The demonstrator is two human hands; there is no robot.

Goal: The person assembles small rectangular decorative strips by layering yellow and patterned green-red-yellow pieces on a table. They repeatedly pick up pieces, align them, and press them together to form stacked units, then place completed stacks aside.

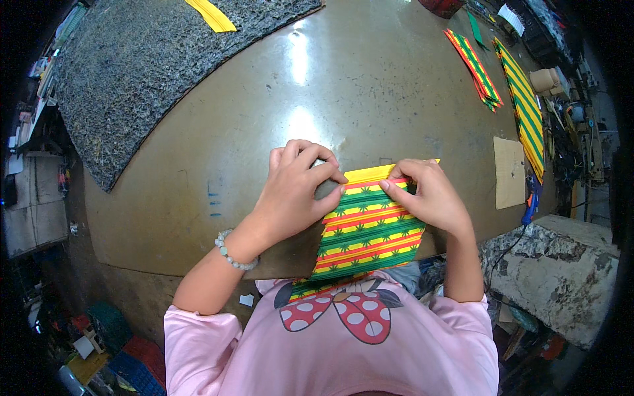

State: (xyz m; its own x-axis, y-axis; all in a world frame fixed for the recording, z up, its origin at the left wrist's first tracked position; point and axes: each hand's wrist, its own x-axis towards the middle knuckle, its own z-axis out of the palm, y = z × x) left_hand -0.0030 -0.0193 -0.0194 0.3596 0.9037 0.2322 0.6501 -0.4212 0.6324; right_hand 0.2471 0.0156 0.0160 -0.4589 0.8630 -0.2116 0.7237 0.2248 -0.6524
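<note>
A pleated, striped sheet [373, 228] in yellow, green and red with a dark leaf print lies at the table's near edge. Its lower end hangs over that edge against my pink shirt. My left hand [294, 181] is closed, thumb and forefinger pinching the sheet's upper left corner. Under its curled fingers something greyish shows, too hidden to name. Across from it, my right hand [432, 198] pinches the upper edge near the right corner, with thumb and forefinger at a yellow-and-red fold. Whether the sheet is paper or cloth, I cannot tell.
A rough grey-black mat [132, 86] carries a yellow folded strip [212, 14]. At the right lie striped stacks [474, 69], a longer striped piece [525, 109], a cardboard piece [508, 173] and a blue glue gun [531, 201] with a dark cable. A pale block [555, 277] stands beyond the edge.
</note>
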